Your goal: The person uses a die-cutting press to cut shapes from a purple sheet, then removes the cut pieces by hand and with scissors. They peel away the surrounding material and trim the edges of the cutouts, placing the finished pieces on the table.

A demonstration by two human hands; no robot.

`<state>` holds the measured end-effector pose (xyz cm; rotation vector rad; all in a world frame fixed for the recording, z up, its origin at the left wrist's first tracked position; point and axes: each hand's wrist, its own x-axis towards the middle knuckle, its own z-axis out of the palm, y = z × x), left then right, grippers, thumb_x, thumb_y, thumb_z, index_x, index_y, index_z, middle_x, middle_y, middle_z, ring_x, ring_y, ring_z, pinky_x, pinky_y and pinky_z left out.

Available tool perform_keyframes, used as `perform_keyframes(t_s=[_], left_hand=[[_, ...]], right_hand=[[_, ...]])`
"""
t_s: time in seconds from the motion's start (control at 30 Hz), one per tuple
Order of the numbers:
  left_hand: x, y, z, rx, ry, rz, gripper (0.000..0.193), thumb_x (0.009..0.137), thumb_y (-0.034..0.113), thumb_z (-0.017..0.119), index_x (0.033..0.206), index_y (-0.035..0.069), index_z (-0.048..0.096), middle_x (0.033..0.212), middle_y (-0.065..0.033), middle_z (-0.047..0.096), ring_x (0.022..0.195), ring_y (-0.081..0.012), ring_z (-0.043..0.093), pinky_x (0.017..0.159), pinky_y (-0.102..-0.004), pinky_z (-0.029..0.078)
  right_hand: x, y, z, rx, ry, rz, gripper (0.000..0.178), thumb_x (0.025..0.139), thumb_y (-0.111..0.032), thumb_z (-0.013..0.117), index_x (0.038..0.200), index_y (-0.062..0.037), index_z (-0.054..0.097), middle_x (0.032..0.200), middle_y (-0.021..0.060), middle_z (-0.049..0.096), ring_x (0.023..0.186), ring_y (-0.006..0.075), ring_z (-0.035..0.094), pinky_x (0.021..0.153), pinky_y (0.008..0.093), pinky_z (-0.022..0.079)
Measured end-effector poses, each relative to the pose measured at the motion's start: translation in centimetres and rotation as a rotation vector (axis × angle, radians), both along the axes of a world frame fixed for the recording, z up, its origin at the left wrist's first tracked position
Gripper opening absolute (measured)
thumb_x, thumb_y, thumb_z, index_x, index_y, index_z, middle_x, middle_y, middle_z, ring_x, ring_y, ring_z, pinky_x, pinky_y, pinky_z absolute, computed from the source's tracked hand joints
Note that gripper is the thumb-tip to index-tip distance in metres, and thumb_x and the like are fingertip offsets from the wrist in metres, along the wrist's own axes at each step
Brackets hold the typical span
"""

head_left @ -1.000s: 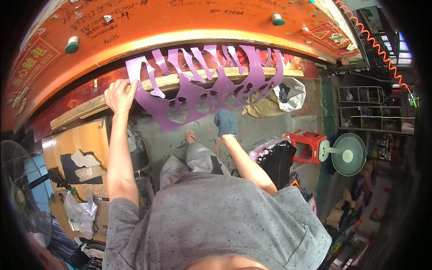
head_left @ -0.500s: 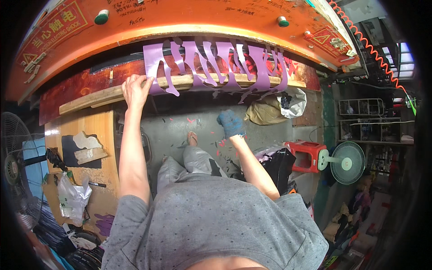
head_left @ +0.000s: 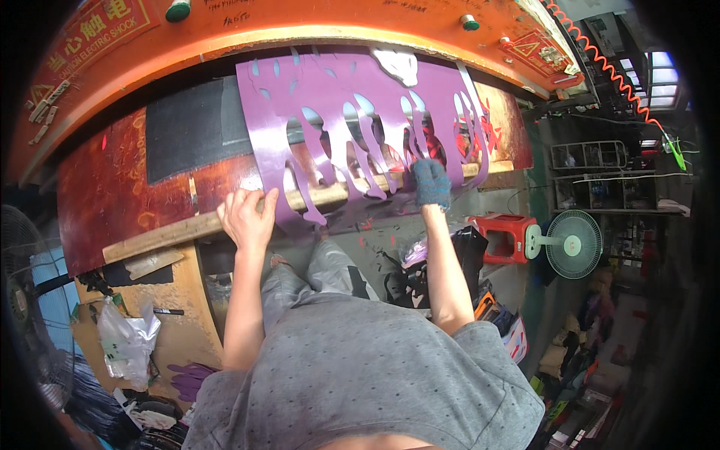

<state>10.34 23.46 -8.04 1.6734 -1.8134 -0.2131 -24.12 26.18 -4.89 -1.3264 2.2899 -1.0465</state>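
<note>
A purple sheet (head_left: 264, 97) with rows of long cut-out holes lies across the red-brown board and hangs over its near edge in strips. My bare left hand (head_left: 247, 216) is at the sheet's left edge, fingers curled over the wooden strip, thumb against the purple material. My right hand (head_left: 431, 184), in a blue-grey knitted glove, is closed around the sheet's hanging strips toward the right; its fingertips are partly hidden. A white, hand-shaped piece (head_left: 397, 66) lies on the sheet's far part, under the orange machine beam.
The orange machine beam (head_left: 315, 31) spans the far side, above the board (head_left: 112, 191). A wooden strip (head_left: 161, 236) runs along the board's near edge. To the right stand a red stool (head_left: 504, 225) and a fan (head_left: 574, 244). At left, a side table (head_left: 199, 300) holds plastic bags.
The purple sheet has come out toward me from under the beam, showing more of it and the white piece. My right hand has risen from below onto the strips; my left has come nearer.
</note>
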Motion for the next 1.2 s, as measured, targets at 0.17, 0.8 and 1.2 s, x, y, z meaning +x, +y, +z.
perform_keyframes(t_s=[0.17,0.8,1.2], left_hand=[[-0.5,4.3,-0.2,-0.052,-0.132,0.037,0.029,0.075,0.044,0.068,0.071,0.015,0.065,0.079,0.0014,0.059,0.077,-0.02,0.055,0.072,-0.0351,0.037],[-2.8,8.2,4.0,-0.014,0.092,0.035,0.037,0.075,0.015,0.068,0.109,0.001,0.063,0.105,-0.0146,0.061,0.101,-0.0326,0.056,0.089,-0.0423,0.041],[-13.4,-6.9,3.7,0.196,-0.443,-0.382,0.078,0.079,0.058,0.057,0.139,0.01,0.042,0.148,-0.0095,0.033,0.139,-0.0273,0.025,0.111,-0.0483,0.017]], right_hand=[[-1.8,-7.5,3.8,-0.016,0.08,-0.004,0.057,0.074,-0.037,0.074,0.115,-0.0019,0.057,0.106,0.0164,0.064,0.098,0.0273,0.061,0.089,0.0365,0.046],[0.4,-21.7,5.4,0.46,0.623,0.444,0.091,0.063,-0.06,0.067,0.138,-0.0168,0.04,0.125,0.0187,0.053,0.116,0.0353,0.051,0.098,0.0447,0.041],[-11.2,-18.5,4.0,-0.307,-0.399,0.211,0.067,0.068,-0.02,0.077,0.127,-0.0015,0.049,0.095,0.0141,0.065,0.076,0.0182,0.064,0.066,0.0306,0.053]])
